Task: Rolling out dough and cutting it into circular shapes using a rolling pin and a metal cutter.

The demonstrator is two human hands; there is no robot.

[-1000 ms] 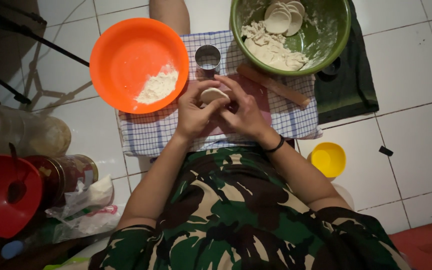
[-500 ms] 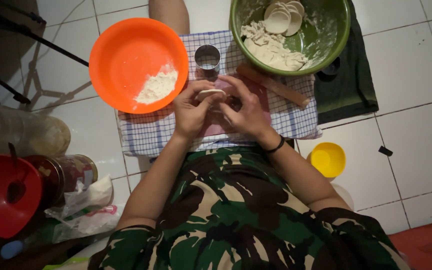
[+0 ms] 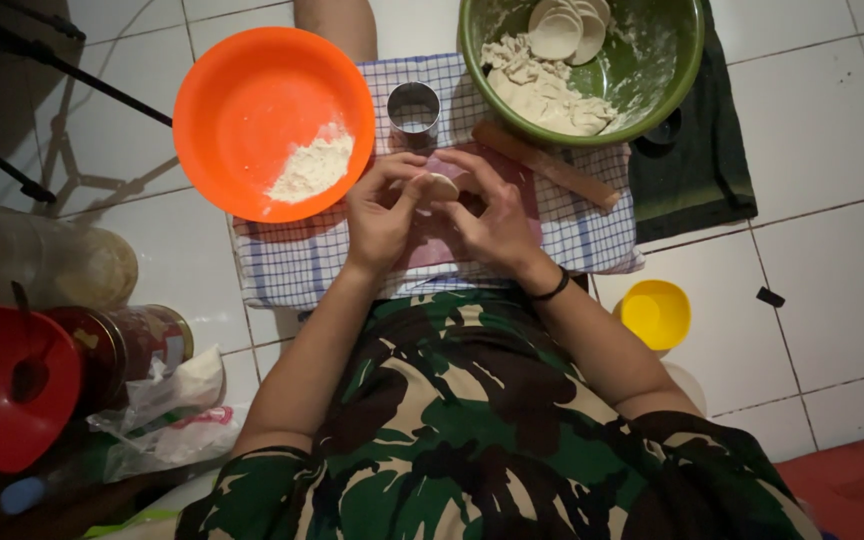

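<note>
My left hand (image 3: 380,212) and my right hand (image 3: 494,218) meet over a checked cloth (image 3: 282,270) on the floor and pinch a small pale piece of dough (image 3: 440,184) between their fingertips. Just beyond the fingers stands a round metal cutter (image 3: 414,106). A wooden rolling pin (image 3: 544,164) lies on the cloth to the right. A green bowl (image 3: 674,62) at the far right holds a lump of dough and several cut dough rounds. An orange bowl (image 3: 242,90) at the far left holds a little white flour (image 3: 314,168).
A small yellow cup (image 3: 655,314) stands on the white tiles by my right forearm. A dark cloth (image 3: 717,165) lies under the green bowl. At the left are a red lid (image 3: 12,385), jars, a clear plastic container (image 3: 47,262) and a plastic bag (image 3: 167,412).
Both hands have kept working the dough piece, with fingers shifting slightly around it. The dough sits now nearer the fingertips. Nothing else has moved.
</note>
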